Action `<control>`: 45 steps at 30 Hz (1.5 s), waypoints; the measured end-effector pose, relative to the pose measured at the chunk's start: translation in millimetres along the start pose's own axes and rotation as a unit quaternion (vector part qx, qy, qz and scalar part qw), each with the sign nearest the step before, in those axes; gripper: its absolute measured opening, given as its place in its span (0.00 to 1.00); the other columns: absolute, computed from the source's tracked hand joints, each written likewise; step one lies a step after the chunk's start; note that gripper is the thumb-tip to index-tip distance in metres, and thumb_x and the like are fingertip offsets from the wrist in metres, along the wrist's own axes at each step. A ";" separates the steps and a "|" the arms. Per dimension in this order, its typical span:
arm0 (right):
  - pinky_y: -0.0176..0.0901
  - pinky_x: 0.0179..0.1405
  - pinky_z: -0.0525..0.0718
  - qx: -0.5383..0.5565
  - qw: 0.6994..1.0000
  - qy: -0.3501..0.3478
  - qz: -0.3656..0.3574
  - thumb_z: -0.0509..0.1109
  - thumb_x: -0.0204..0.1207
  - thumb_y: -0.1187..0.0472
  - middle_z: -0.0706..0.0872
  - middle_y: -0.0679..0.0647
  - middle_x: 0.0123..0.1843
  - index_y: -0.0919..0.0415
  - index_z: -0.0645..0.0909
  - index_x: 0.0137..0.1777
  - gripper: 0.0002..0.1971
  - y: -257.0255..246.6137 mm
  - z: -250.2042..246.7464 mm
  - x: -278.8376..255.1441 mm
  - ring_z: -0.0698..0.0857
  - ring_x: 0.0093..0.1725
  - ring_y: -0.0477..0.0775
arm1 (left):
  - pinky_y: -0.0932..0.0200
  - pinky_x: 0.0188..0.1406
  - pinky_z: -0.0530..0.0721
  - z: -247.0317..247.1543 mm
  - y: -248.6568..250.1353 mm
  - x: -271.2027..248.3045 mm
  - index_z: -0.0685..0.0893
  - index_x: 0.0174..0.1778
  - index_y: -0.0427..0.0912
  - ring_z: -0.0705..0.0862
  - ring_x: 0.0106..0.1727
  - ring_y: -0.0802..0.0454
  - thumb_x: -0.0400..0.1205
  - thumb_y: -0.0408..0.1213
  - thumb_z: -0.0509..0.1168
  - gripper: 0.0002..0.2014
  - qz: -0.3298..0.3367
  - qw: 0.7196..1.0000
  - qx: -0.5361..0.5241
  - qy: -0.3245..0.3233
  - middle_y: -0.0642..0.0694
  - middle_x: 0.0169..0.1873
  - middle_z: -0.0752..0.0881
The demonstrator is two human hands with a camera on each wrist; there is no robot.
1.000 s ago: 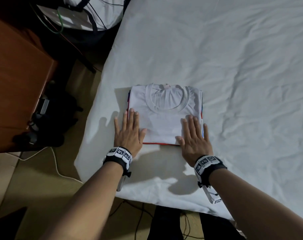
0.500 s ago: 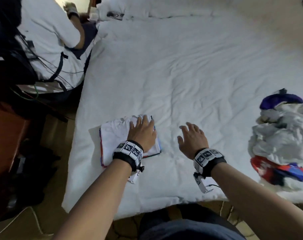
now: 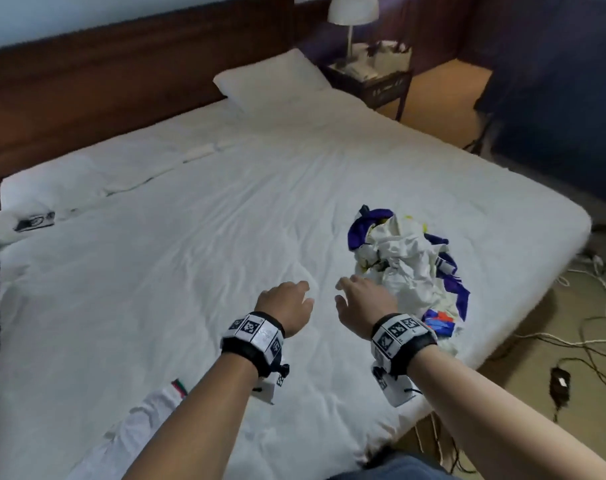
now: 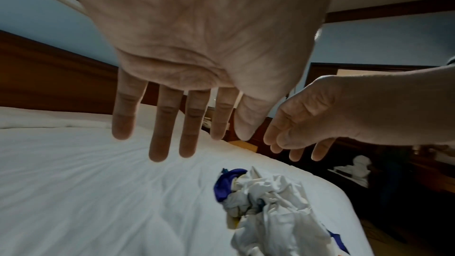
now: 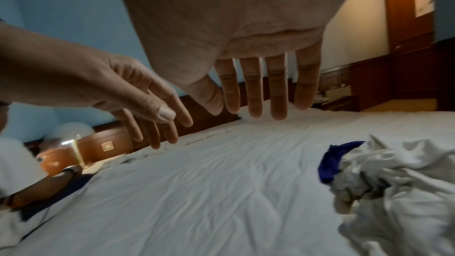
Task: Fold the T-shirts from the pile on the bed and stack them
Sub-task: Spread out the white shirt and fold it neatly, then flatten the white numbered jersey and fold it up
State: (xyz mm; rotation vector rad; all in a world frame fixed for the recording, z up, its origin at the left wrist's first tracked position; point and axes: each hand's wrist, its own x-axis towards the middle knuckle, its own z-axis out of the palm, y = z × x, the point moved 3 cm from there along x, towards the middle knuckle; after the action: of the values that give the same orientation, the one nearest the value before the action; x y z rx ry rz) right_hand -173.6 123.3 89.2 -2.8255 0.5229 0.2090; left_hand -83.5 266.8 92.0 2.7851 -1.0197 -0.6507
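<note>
The pile of T-shirts lies crumpled on the bed, at about three o'clock on the white sheet, white cloth mixed with purple, blue and red. Your right hand hovers just beside its near-left edge, apart from it, fingers straight and spread, holding nothing. Your left hand hangs at its nine o'clock, fingers likewise extended and empty. A white garment with a striped trim lies at seven o'clock. At twelve o'clock sits a pillow, and beyond it a lamp.
</note>
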 end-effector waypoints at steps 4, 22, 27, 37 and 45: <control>0.53 0.53 0.83 0.001 0.999 -0.005 0.033 0.59 0.84 0.52 0.84 0.54 0.62 0.54 0.80 0.64 0.14 79.0 -16.8 26.4 0.84 0.63 0.61 | 0.44 0.67 0.81 -14.4 71.6 68.3 0.74 0.80 0.51 0.83 0.69 0.40 0.89 0.52 0.57 0.23 0.028 0.999 0.010 -0.020 0.44 0.72 0.83; 0.53 0.56 0.78 -0.012 0.985 -0.170 0.041 0.61 0.86 0.57 0.79 0.56 0.64 0.55 0.82 0.62 0.11 292.4 90.3 125.2 0.76 0.68 0.63 | 0.51 0.55 0.84 80.1 197.5 242.9 0.82 0.65 0.57 0.86 0.60 0.43 0.77 0.43 0.70 0.20 0.017 0.987 -0.070 -0.146 0.49 0.61 0.87; 0.56 0.56 0.73 0.094 0.992 -0.079 -0.030 0.64 0.85 0.57 0.84 0.59 0.51 0.60 0.80 0.54 0.07 276.3 59.9 136.2 0.80 0.56 0.66 | 0.45 0.58 0.86 92.7 200.8 242.4 0.82 0.65 0.56 0.85 0.62 0.41 0.72 0.44 0.78 0.25 0.036 0.983 -0.113 -0.142 0.48 0.63 0.85; 0.32 0.49 0.76 0.323 0.941 0.024 -0.094 0.65 0.78 0.31 0.78 0.40 0.55 0.42 0.80 0.67 0.23 244.0 -4.2 133.7 0.77 0.52 0.35 | 0.53 0.42 0.83 1.6 154.8 204.8 0.83 0.43 0.56 0.84 0.41 0.47 0.80 0.29 0.65 0.13 0.066 0.951 -0.301 -0.028 0.51 0.37 0.87; 0.46 0.41 0.74 0.345 0.928 0.053 -0.127 0.68 0.85 0.62 0.79 0.42 0.36 0.46 0.75 0.43 0.12 172.2 -31.2 132.8 0.77 0.38 0.41 | 0.58 0.44 0.80 -92.8 77.1 120.3 0.83 0.48 0.38 0.83 0.44 0.53 0.81 0.19 0.63 0.10 0.051 0.908 -0.403 0.101 0.41 0.41 0.87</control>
State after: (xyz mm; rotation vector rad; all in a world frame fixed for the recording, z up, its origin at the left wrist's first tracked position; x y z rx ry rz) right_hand -111.3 -84.7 55.2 -2.1821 0.1861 -0.1571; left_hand -7.2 126.6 151.4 2.0041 -0.6387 -0.5771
